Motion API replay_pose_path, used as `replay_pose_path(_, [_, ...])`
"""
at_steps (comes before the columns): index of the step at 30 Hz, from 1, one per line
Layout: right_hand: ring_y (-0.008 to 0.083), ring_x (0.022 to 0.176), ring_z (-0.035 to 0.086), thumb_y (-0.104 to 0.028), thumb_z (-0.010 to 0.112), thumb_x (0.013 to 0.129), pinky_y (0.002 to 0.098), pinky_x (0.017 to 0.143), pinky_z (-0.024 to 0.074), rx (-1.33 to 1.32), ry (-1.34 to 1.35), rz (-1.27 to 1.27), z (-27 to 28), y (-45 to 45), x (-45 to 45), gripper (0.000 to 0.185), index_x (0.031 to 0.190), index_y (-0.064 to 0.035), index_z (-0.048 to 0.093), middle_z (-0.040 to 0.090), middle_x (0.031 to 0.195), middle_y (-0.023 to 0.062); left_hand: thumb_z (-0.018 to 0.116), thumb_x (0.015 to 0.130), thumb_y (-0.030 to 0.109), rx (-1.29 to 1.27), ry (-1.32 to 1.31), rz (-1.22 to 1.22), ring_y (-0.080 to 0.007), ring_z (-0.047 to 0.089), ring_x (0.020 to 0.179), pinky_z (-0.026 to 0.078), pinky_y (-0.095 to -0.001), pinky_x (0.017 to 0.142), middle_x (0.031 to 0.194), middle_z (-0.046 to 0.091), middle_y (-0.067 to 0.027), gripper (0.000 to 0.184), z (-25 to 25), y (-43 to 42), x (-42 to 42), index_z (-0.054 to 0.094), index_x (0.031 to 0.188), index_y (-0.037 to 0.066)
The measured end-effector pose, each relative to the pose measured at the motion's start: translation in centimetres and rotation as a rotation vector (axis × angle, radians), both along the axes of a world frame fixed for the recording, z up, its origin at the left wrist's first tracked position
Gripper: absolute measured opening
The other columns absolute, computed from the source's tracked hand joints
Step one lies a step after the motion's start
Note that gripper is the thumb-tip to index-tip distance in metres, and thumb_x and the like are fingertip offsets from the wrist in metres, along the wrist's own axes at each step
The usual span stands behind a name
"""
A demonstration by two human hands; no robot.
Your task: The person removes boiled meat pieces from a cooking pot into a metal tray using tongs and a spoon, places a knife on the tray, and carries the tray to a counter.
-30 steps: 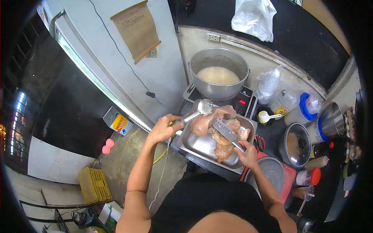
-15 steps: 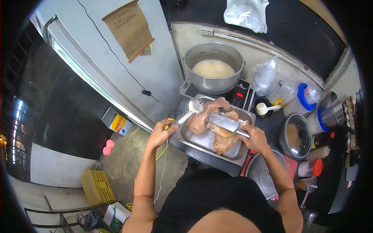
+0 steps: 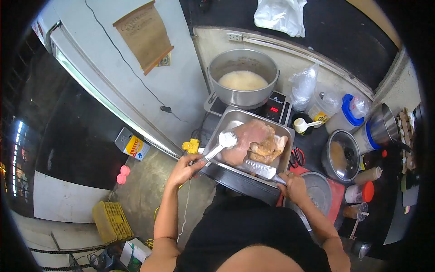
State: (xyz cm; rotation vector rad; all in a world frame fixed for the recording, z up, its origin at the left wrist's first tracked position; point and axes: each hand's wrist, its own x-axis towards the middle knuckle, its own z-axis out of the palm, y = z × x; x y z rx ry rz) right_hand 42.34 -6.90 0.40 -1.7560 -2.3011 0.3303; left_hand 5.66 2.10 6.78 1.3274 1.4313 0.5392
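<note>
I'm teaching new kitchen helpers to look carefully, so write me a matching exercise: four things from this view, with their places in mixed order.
Things:
1. Pot
2. Meat
3. Knife
4. Yellow crate

Places:
A. On the floor
B. In the right hand
C. On the cooktop
D. In the tray

Pairs: 1-C, 2-D, 3-B, 4-A

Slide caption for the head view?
Left hand gripping a metal utensil, right hand a broad-bladed tool, at a metal tray of meat.
</note>
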Motion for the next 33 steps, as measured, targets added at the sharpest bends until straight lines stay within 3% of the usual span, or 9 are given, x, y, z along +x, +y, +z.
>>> replay_pose_path(4, [0.0261,0.081,0.057,-0.022,0.067,0.069,0.0363,0.07,0.0467,-0.022,-0.035,0.04,-0.7,-0.3,0.0,0.031,0.095,-0.0074,0.057,0.057,0.087,0.0104,0.062,0.081,0.023,0.006,-0.031,-0.048,-0.0076,0.048,0.048,0.033,-0.0211,0.041,0.065,0.053,0.0003,0.034,-0.3,-0.2,0.4,0.06,0.106,0.0])
replay_pose_path(7, [0.0249,0.084,0.057,-0.023,0.067,0.069,0.0348,0.073,0.0457,-0.011,-0.031,0.048,-0.7,-0.5,-0.3,0.031,0.095,-0.0071,0.058,0.057,0.088,0.0095,0.063,0.08,0.023,-0.017,-0.019,-0.064,-0.0075,0.049,0.05,0.033,-0.0209,0.041,0.067,0.053,-0.0003,0.036,0.3,-0.2,0.5,0.059,0.107,0.0])
replay_pose_path(17, [0.0254,0.082,0.057,-0.023,0.067,0.069,0.0357,0.071,0.0456,0.022,-0.001,-0.035,-0.7,-1.2,-0.3,0.031,0.094,-0.0068,0.057,0.058,0.088,0.0099,0.06,0.08,0.028,0.087,0.105,0.01,-0.0108,0.054,0.057,0.04,-0.024,0.047,0.078,0.06,-0.0055,0.042,-1.1,4.6,2.8,0.057,0.11,-0.001])
replay_pose_path(18, [0.0254,0.082,0.058,-0.023,0.067,0.069,0.0358,0.071,0.0457,-0.01,-0.015,-0.059,-0.7,-1.4,-0.4,0.032,0.094,-0.007,0.057,0.058,0.087,0.0099,0.06,0.078,0.033,0.23,0.133,-0.06,-0.0259,0.06,0.077,0.047,-0.0337,0.061,0.089,0.06,-0.0162,0.05,-4.4,6.3,2.3,0.055,0.111,-0.005])
replay_pose_path(21, [0.0252,0.082,0.058,-0.023,0.067,0.069,0.0356,0.071,0.0461,-0.041,-0.07,-0.106,-0.2,-1.9,-1.0,0.031,0.094,-0.0075,0.056,0.058,0.087,0.0098,0.058,0.078,0.039,0.448,0.526,-0.109,-0.0372,0.056,0.094,0.044,-0.0418,0.079,0.101,0.058,-0.0244,0.053,-6.7,7.9,3.5,0.056,0.11,-0.004])
replay_pose_path(22, [0.0254,0.083,0.058,-0.023,0.067,0.069,0.0357,0.071,0.0461,-0.052,-0.067,-0.13,0.0,-2.1,-1.3,0.032,0.094,-0.0074,0.056,0.058,0.088,0.0097,0.057,0.078,0.042,0.264,0.447,-0.204,-0.0405,0.051,0.102,0.039,-0.0437,0.087,0.111,0.052,-0.0282,0.054,-6.8,8.9,3.5,0.058,0.108,-0.002])
replay_pose_path(27, [0.0278,0.085,0.058,-0.025,0.069,0.066,0.0374,0.072,0.0467,-0.083,-0.022,-0.261,1.6,-4.0,-2.4,0.038,0.099,-0.0065,0.059,0.059,0.091,0.0104,0.061,0.074,0.035,0.407,0.421,-0.264,-0.0402,0.049,0.101,0.04,-0.0423,0.088,0.102,0.055,-0.0267,0.049,-8.4,8.8,3.6,0.059,0.104,-0.003])
replay_pose_path(33, [0.0342,0.079,0.059,-0.021,0.069,0.064,0.0398,0.07,0.0465,-0.227,0.231,-0.539,7.5,-6.8,-1.7,0.032,0.089,-0.0008,0.065,0.063,0.081,0.0152,0.066,0.068,0.023,0.496,0.446,-0.352,-0.0397,0.049,0.1,0.04,-0.0433,0.087,0.097,0.056,-0.0261,0.04,-7.6,9.1,3.5,0.06,0.097,-0.004])
